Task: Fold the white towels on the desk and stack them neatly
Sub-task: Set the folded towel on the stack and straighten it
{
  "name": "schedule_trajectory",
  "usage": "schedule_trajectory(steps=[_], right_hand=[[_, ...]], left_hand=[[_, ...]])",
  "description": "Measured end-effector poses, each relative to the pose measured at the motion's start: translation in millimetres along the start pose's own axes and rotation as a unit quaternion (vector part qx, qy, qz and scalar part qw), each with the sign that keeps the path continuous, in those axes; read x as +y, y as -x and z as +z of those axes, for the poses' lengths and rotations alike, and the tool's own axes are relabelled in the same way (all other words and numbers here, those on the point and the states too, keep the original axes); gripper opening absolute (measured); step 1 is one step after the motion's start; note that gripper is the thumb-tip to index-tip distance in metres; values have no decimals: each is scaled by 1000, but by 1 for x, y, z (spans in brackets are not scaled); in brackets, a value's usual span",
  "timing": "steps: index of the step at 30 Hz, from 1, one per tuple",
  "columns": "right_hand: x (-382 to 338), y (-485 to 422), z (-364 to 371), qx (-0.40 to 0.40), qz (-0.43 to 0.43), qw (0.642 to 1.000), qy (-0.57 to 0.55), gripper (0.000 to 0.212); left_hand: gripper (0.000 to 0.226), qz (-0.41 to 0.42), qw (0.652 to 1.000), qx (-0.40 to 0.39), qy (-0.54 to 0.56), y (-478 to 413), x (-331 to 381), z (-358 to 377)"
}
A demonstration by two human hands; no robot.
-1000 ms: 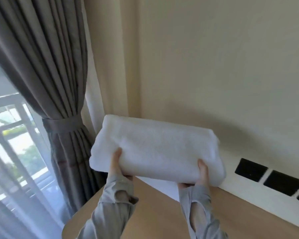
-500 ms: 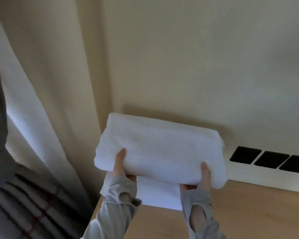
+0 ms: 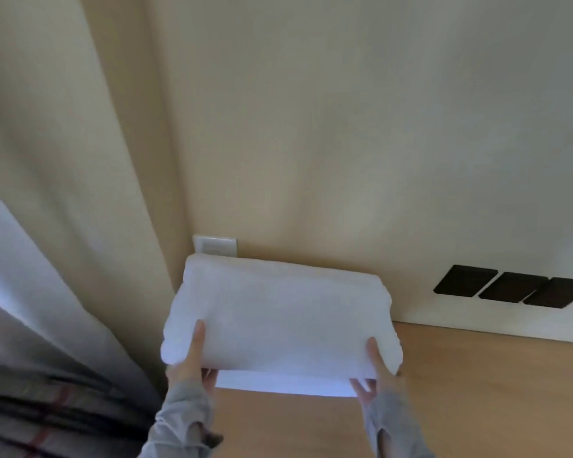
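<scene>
A thick folded white towel [image 3: 278,319] is held level over the back left corner of the wooden desk [image 3: 460,391]. My left hand [image 3: 192,361] grips its near left edge, thumb on top and fingers underneath. My right hand [image 3: 374,375] grips the near right edge the same way. Just below the held towel, a second white towel [image 3: 285,386] lies flat on the desk; only its front strip shows. Whether the two towels touch I cannot tell.
A cream wall stands directly behind the desk, with a white wall plate [image 3: 215,246] above the towel and black socket panels [image 3: 510,289] to the right. A pale curtain [image 3: 47,226] and a grey striped drape [image 3: 47,408] hang at the left.
The held towel has come down and toward the wall, now close over the towel lying on the desk. The view has swung right, away from the window.
</scene>
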State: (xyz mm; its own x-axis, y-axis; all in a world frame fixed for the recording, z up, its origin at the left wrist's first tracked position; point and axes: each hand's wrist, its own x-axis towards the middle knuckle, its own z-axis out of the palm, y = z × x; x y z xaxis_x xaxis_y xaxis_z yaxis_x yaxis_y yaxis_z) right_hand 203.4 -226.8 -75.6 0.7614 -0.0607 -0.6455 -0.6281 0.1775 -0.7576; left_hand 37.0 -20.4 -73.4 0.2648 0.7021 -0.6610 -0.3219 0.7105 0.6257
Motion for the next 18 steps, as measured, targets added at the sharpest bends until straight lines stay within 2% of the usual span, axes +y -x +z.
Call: schedule_trajectory(steps=[2, 4, 6, 8, 13, 18], right_hand=[[-14, 4, -8, -35, -41, 997, 47, 96], [-29, -3, -10, -93, -85, 983, 134, 79], [-48, -6, -2, -126, -110, 962, 214, 54], [-59, -10, 11, -131, -114, 951, 256, 49], [-58, -16, 34, -135, -162, 936, 282, 53], [-64, -15, 44, -104, -278, 931, 212, 36]], left_hand=[[87, 59, 993, 46, -90, -8, 20, -10], [89, 102, 972, 58, -205, -17, 37, -13], [84, 138, 928, 59, -342, -27, 48, -6], [77, 137, 895, 54, -421, -29, 56, 6], [56, 212, 848, 79, -479, -33, 61, 24], [48, 278, 850, 89, -438, -37, 71, 33]])
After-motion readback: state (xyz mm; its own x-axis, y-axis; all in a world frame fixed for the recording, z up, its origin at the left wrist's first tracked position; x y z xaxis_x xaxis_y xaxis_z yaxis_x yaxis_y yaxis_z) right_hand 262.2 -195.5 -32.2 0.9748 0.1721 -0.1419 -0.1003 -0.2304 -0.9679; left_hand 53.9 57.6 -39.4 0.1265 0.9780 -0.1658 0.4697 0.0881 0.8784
